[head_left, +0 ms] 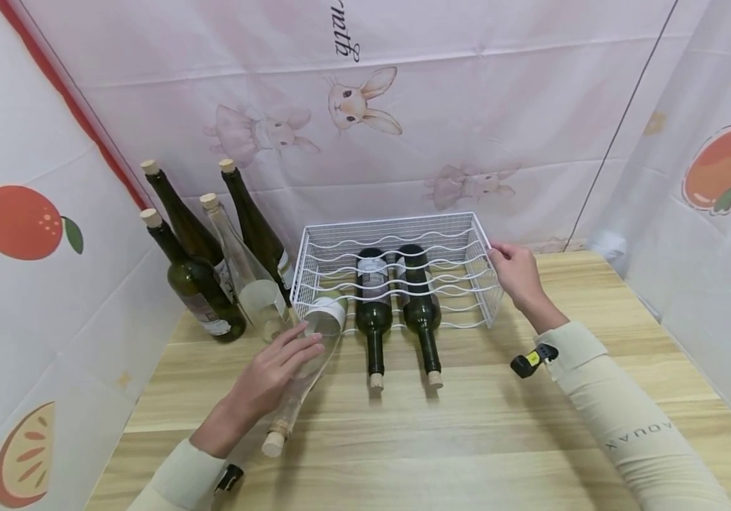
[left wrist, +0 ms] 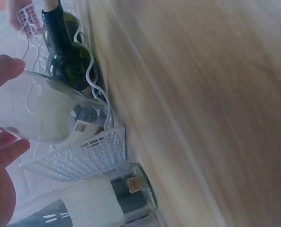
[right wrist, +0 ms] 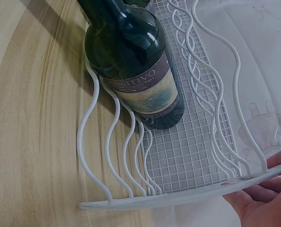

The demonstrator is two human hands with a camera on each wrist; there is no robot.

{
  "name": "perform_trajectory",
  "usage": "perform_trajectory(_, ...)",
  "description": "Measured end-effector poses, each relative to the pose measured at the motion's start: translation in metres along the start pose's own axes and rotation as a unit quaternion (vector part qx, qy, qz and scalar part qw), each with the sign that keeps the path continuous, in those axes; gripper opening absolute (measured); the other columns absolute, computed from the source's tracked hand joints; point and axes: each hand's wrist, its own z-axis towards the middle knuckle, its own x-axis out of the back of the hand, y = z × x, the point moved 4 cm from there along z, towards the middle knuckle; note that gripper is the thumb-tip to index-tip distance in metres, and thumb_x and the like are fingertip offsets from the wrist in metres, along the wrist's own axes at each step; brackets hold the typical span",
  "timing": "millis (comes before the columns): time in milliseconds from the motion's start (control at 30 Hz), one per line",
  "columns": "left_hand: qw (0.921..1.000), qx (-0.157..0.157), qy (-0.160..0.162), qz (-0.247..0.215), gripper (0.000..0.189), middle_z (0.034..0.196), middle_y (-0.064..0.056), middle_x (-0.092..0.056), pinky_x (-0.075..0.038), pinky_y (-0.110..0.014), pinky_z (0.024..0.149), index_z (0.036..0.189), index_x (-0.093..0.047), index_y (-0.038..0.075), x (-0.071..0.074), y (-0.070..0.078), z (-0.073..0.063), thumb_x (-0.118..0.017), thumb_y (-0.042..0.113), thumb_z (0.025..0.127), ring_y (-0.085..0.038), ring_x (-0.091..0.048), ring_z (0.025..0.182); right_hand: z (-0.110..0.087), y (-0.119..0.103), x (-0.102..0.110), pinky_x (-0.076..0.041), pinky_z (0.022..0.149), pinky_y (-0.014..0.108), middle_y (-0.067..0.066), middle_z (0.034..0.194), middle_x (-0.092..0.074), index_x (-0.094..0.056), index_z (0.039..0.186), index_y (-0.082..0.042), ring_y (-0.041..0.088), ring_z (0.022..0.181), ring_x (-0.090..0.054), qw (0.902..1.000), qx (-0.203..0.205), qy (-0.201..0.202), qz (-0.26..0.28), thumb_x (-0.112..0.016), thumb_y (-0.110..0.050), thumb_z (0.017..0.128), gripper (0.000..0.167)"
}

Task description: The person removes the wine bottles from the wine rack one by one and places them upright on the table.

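Note:
My left hand (head_left: 274,372) grips a clear glass bottle (head_left: 301,380) with a cork, its base inside the left end of a white wire wine rack (head_left: 397,226) and its neck slanting toward me. In the left wrist view, thumb and fingers lie on opposite sides of the clear bottle (left wrist: 50,111). My right hand (head_left: 519,275) holds the upper right edge of the rack; in the right wrist view its fingers (right wrist: 263,194) wrap the white end frame. Two dark green wine bottles, one left (head_left: 374,312) and one right (head_left: 421,311), lie in the rack, corks toward me.
Left of the rack stand several corked bottles, among them a clear one (head_left: 263,301) close beside it and a dark green one (head_left: 202,294). Behind the wooden table (head_left: 442,447) hangs a printed curtain (head_left: 499,85); more printed sheets flank both sides.

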Motion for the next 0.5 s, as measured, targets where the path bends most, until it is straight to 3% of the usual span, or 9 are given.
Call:
perform_trajectory(200,0.9997,0.015,0.013,-0.014,0.033,0.124,-0.014,-0.075,-0.059,-0.044,0.099,0.121,-0.074,0.003,0.005,0.001,-0.002,-0.044,0.013,0.11,-0.039,-0.069,0.121,0.0,0.001,0.0,-0.056,0.099,0.036,0.028,0.139,-0.064,-0.055,0.145,0.004,0.043,0.125,-0.064,1.0,0.002,0.0,-0.003,-0.047,-0.023,0.108,0.046)
perform_trajectory(333,0.9976,0.025,0.044,-0.047,0.029,0.119,-0.017,-0.076,-0.055,-0.038,0.107,0.117,-0.074,0.001,0.008,-0.001,-0.001,-0.059,0.023,0.105,-0.034,-0.069,0.124,0.0,0.002,0.0,-0.057,0.102,0.042,0.028,0.138,-0.064,-0.055,0.145,0.005,0.043,0.125,-0.064,1.0,0.005,0.003,-0.004,-0.047,-0.022,0.108,0.046)
perform_trajectory(500,0.9939,0.03,0.091,-0.054,0.041,0.111,-0.018,-0.077,-0.056,-0.033,0.107,0.11,-0.076,-0.002,0.012,-0.003,0.004,-0.074,0.036,0.094,-0.027,-0.07,0.124,0.0,0.001,0.0,-0.055,0.106,0.05,0.028,0.139,-0.064,-0.055,0.145,0.005,0.043,0.127,-0.064,1.0,0.004,0.001,-0.003,-0.047,-0.022,0.109,0.046)
